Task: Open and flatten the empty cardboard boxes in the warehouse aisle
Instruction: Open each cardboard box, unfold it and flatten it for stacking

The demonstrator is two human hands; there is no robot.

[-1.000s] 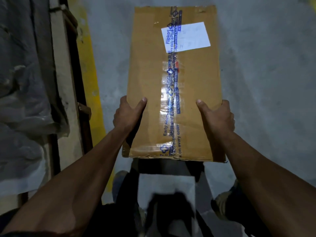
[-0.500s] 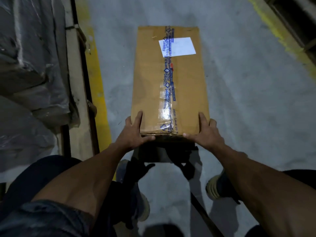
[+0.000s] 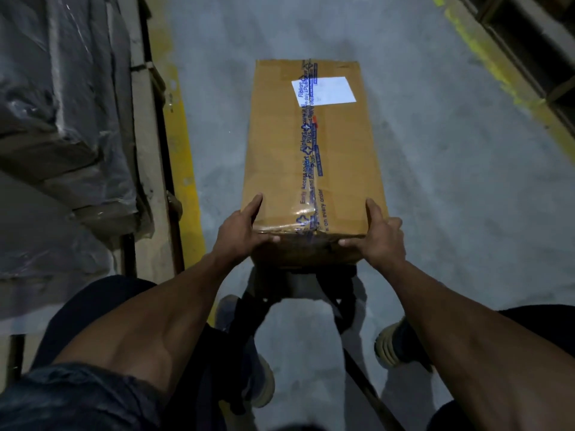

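While the cardboard box (image 3: 314, 150) lies lengthwise on the aisle floor (image 3: 451, 181), still taped shut, the left hand (image 3: 239, 233) and right hand (image 3: 381, 239) clamp their fingers on its near corners, likely steadying it for opening.

Dim overall, light from above and behind the head. Hard dark shadows on the concrete floor (image 3: 466, 188) just below the cardboard box (image 3: 280, 157). Blown-out white label (image 3: 329, 90), glare on the clear tape (image 3: 306, 209). Wrapped stacks (image 3: 56, 119) at left murky. Wide-angle bending at edges; bottom corners soft, blurred.
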